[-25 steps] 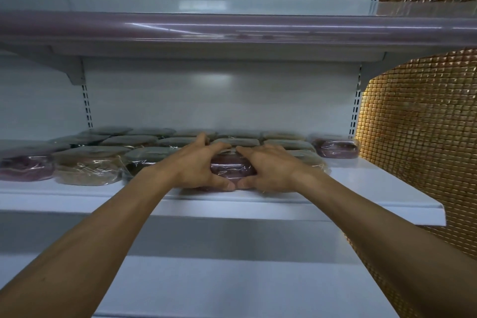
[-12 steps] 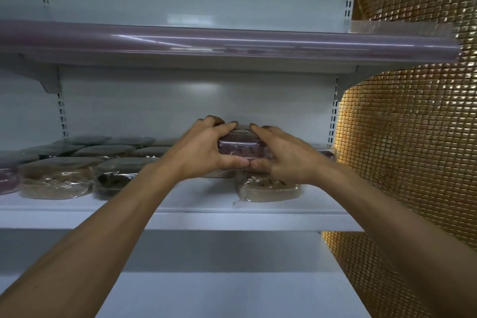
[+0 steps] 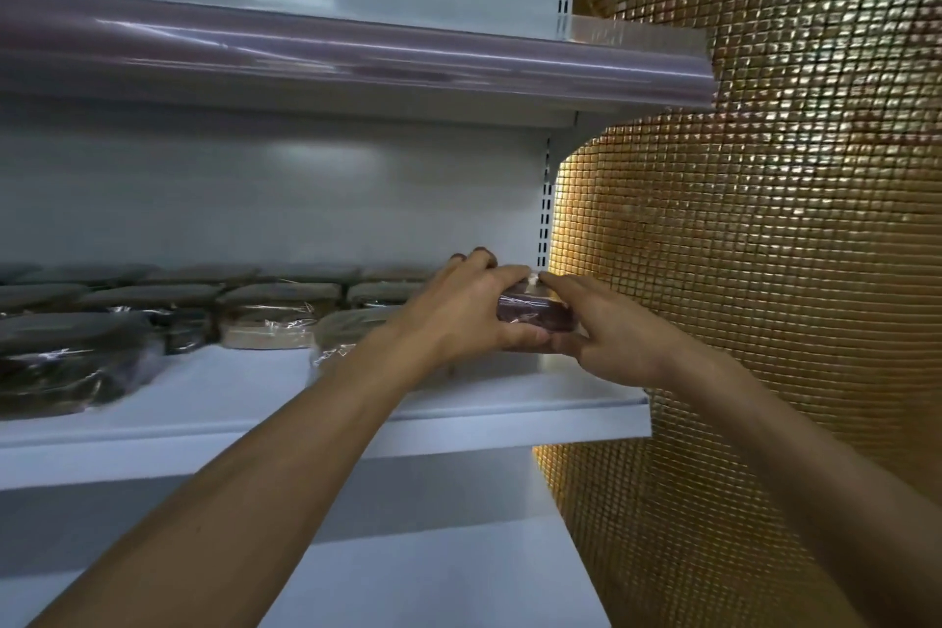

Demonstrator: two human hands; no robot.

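Both hands, left hand (image 3: pixel 466 309) and right hand (image 3: pixel 606 337), grip the wrapped purple pack (image 3: pixel 532 314), fingers curled round it.

I see packs (image 3: pixel 275 316) on the shelf (image 3: pixel 459 418) mid-left, a lone pack (image 3: pixel 532 314) between left hand (image 3: pixel 459 316) and right hand (image 3: pixel 606 337) at centre, wall (image 3: pixel 790 270) right.

Arms outstretched; left hand (image 3: pixel 459 316), right hand (image 3: pixel 606 337) curled, gripping, thumbs underneath.
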